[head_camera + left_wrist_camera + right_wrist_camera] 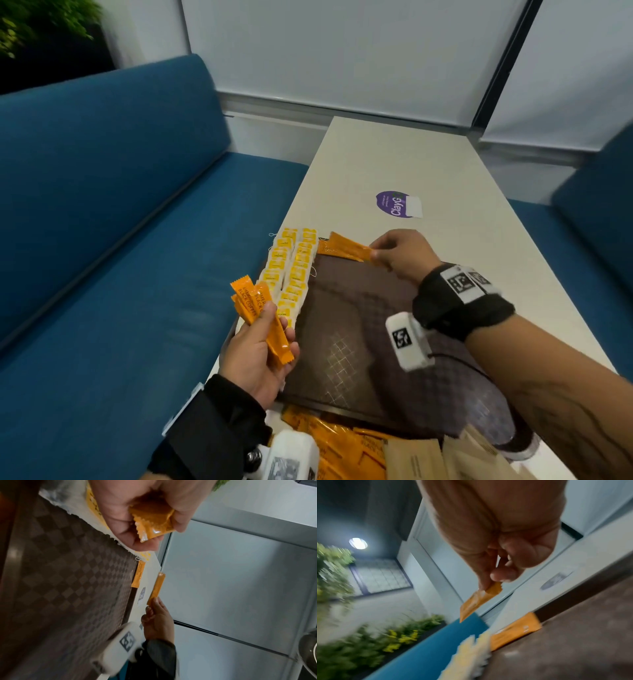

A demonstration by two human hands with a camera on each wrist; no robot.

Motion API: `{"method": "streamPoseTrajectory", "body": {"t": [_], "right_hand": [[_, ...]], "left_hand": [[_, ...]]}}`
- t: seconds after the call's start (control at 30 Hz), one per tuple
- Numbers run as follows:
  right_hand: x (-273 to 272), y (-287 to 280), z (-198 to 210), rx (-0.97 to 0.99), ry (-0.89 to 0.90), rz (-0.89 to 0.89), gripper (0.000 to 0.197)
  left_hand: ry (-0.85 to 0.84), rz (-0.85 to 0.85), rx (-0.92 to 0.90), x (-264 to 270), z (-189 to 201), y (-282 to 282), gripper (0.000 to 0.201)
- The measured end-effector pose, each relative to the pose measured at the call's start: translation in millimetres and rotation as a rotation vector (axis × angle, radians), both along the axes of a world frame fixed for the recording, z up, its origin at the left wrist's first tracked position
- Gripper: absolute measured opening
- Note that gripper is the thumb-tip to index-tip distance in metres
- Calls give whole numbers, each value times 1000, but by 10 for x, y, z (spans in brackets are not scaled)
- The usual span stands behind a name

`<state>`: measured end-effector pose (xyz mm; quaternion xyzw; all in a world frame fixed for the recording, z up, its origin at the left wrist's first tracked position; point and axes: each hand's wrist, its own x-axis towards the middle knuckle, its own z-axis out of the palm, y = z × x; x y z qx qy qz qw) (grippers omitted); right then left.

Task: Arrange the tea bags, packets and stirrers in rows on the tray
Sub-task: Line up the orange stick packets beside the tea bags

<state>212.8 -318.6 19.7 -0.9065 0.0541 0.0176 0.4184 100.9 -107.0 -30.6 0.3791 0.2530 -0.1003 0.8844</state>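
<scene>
A pale table runs from the near edge of the head view toward 12 o'clock, flanked by a blue bench seat at 9 o'clock and more blue upholstery at 3 o'clock. Pale wall panels close the far end; green foliage sits at 10 o'clock. A purple sticker lies on the table beyond the tray.

A dark brown tray with a checkered face occupies the near table. Two rows of yellow-and-white tea bags lie along its 9 o'clock edge. One orange packet lies flat at the tray's far edge, just beside the tea bags.

The left hand is at 8 o'clock of the tray, palm up, fingers curled round a bundle of orange coffee packets that fan out toward 11 o'clock.

The right hand reaches over the tray's far edge at 12 o'clock. Thumb and fingers pinch one end of a single orange packet, held tilted above the tray near the flat packet; the rest of that packet points toward 9 o'clock. Both wrists carry black straps and white marker blocks.

A loose pile of orange packets and brown sachets at 6 o'clock is cut off by the frame edge. The right wrist view is motion-blurred; print on the held packet there is unreadable. Whether the held packet touches the tray cannot be determined.
</scene>
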Motion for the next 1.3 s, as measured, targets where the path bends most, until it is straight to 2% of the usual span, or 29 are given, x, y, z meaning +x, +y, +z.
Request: {"method": "streamPoseTrajectory", "body": {"t": [0.1, 0.17, 0.6, 0.83, 0.97, 1.3], "right_hand": [[386, -151, -213, -239, 55, -21, 9], [541, -145, -320, -295, 109, -5, 15], [858, 162, -521, -235, 188, 6, 14], [897, 174, -562, -307, 217, -58, 5], [912, 181, -597, -437, 208, -78, 31], [932, 186, -600, -473, 200, -134, 53]], "left_hand": [[11, -35, -15, -11, -5, -9, 15], [20, -52, -9, -18, -15, -5, 12], [17, -79, 42, -60, -27, 87, 14], [19, -99, 24, -68, -29, 67, 13], [16, -104, 14, -68, -26, 65, 15], [1, -139, 32, -89, -37, 58, 18]]}}
